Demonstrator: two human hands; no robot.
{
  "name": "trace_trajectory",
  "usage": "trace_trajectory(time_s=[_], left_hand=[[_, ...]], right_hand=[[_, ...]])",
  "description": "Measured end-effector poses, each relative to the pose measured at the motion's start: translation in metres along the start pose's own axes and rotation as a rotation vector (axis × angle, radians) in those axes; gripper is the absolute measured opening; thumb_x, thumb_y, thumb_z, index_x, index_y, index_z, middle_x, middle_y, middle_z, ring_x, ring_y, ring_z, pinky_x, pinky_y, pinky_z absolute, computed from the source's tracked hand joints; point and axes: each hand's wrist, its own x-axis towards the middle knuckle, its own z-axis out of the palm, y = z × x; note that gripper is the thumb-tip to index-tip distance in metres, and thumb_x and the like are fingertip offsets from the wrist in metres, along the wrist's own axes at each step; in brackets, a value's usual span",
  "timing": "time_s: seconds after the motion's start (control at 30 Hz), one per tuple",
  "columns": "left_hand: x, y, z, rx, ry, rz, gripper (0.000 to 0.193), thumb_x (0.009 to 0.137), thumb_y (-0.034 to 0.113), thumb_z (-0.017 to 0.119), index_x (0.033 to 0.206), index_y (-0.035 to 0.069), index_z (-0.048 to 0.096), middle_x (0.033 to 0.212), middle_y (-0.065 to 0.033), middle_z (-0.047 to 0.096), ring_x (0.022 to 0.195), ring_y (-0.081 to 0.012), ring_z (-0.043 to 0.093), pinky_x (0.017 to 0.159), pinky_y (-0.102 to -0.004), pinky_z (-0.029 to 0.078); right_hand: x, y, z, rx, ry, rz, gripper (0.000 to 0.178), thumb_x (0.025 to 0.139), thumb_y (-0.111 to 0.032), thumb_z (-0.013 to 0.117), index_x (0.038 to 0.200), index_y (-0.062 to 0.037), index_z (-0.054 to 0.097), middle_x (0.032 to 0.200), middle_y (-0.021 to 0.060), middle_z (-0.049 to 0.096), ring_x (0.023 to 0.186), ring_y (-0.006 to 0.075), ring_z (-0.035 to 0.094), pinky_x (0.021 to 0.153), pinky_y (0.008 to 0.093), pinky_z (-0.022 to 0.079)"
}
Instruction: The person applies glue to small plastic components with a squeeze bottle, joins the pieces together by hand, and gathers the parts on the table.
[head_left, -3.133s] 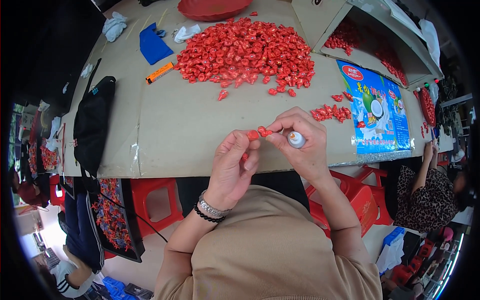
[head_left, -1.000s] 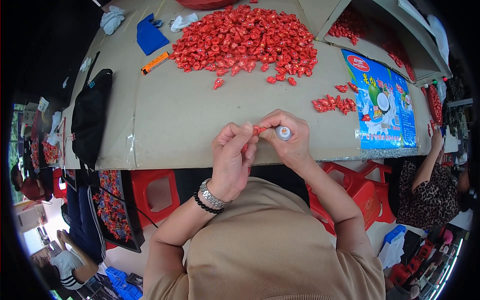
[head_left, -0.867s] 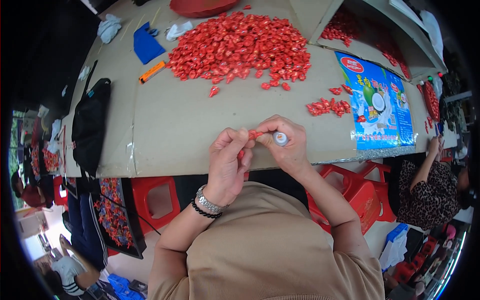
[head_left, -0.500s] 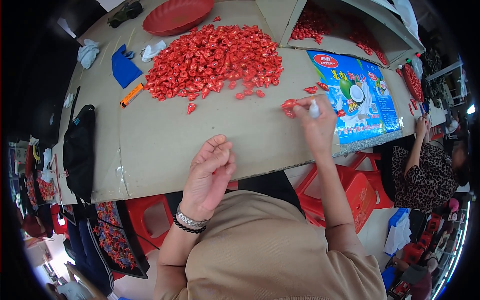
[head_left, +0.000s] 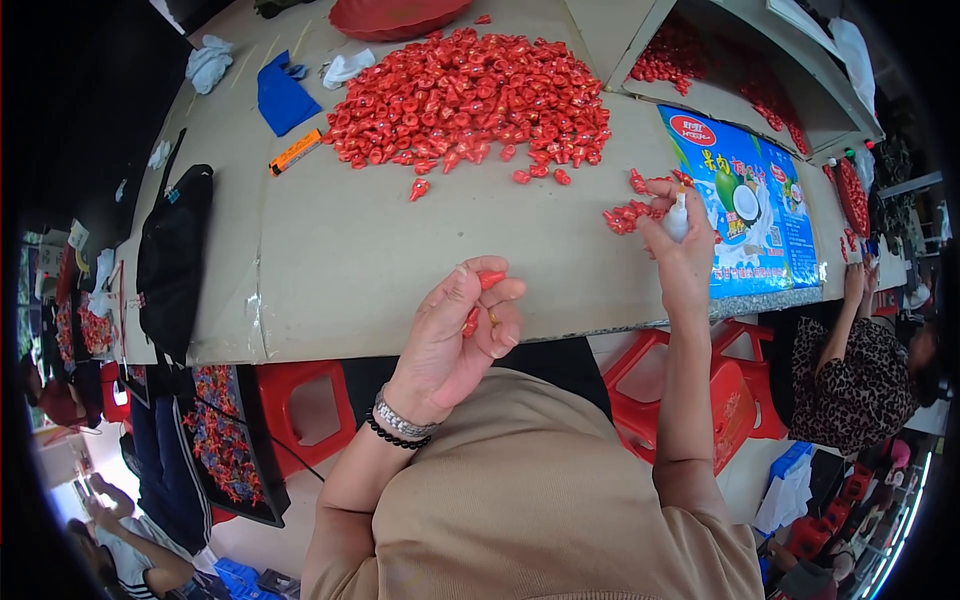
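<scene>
Small shiny red plastic pieces, shaped like little bulbs, lie in a big pile at the far middle of the table. My left hand is near the front edge, palm up with curled fingers. One red bulb-shaped piece sits between its thumb and fingertips, and a second red piece shows lower against the fingers. On the right, my right hand closes around a small white bottle with a narrow tip. Its fingertips are beside a few loose red pieces; whether they touch one is unclear.
A blue printed sheet lies right of the pile, before an open box holding more red pieces. Left are an orange packet, a blue cloth and a black bag. A co-worker sits at right.
My left hand has turned and loosened, and two red pieces now show in it. My right hand still has the white bottle beside the loose red pieces. The whole view has shifted slightly.
</scene>
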Motion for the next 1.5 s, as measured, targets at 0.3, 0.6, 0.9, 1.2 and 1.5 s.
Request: trace_trajectory(time_s=[0.3, 0.6, 0.9, 1.2, 1.5], left_hand=[[-0.004, 0.004, 0.004, -0.062, 0.044, 0.014, 0.036, 0.096, 0.042, 0.046, 0.104, 0.008, 0.055, 0.092, -0.009, 0.068, 0.05, -0.0142, 0.053, 0.041, -0.0215, 0.035], [-0.007, 0.005, 0.009, 0.086, 0.207, 0.027, 0.041, 0.099, 0.04, 0.042, 0.12, 0.006, 0.051, 0.072, 0.0031, 0.045, 0.046, -0.0061, 0.035, 0.04, -0.0192, 0.028], [-0.009, 0.011, 0.011, 0.154, 0.105, 0.055, 0.042, 0.098, 0.033, 0.046, 0.128, 0.004, 0.047, 0.075, 0.0022, 0.048, 0.047, -0.0063, 0.038, 0.043, -0.0203, 0.029], [-0.008, 0.005, -0.002, 0.132, 0.077, 0.15, 0.026, 0.09, 0.024, 0.062, 0.108, 0.006, 0.057, 0.085, -0.0031, 0.062, 0.049, -0.0078, 0.045, 0.04, -0.0187, 0.031], [-0.01, 0.0, -0.004, 0.141, 0.041, 0.173, 0.023, 0.091, 0.027, 0.061, 0.1, 0.006, 0.058, 0.084, 0.0001, 0.059, 0.05, -0.006, 0.044, 0.042, -0.0195, 0.032]], right_hand=[[-0.051, -0.036, 0.022, 0.446, -0.498, -0.034, 0.04, 0.08, 0.008, 0.053, 0.115, -0.004, 0.038, 0.115, 0.0089, 0.039, 0.096, 0.0157, 0.053, 0.08, 0.0286, 0.047], [-0.057, -0.037, 0.035, 0.586, -0.575, 0.005, 0.038, 0.086, -0.009, 0.062, 0.12, 0.0012, 0.051, 0.111, 0.0091, 0.047, 0.083, 0.0188, 0.063, 0.064, 0.0263, 0.048], [-0.056, -0.029, 0.048, 1.174, -0.714, 0.436, 0.047, 0.083, -0.012, 0.067, 0.126, -0.0023, 0.049, 0.101, 0.0089, 0.06, 0.087, 0.0216, 0.063, 0.064, 0.0285, 0.047], [-0.055, -0.026, 0.055, 1.256, -0.697, 0.362, 0.037, 0.079, -0.008, 0.071, 0.11, -0.0058, 0.053, 0.101, 0.0109, 0.061, 0.091, 0.0236, 0.063, 0.067, 0.0311, 0.049], [-0.058, -0.035, 0.042, 1.102, -0.465, 0.142, 0.032, 0.077, -0.005, 0.072, 0.103, -0.0026, 0.052, 0.104, 0.0169, 0.063, 0.089, 0.0204, 0.062, 0.068, 0.0281, 0.049]])
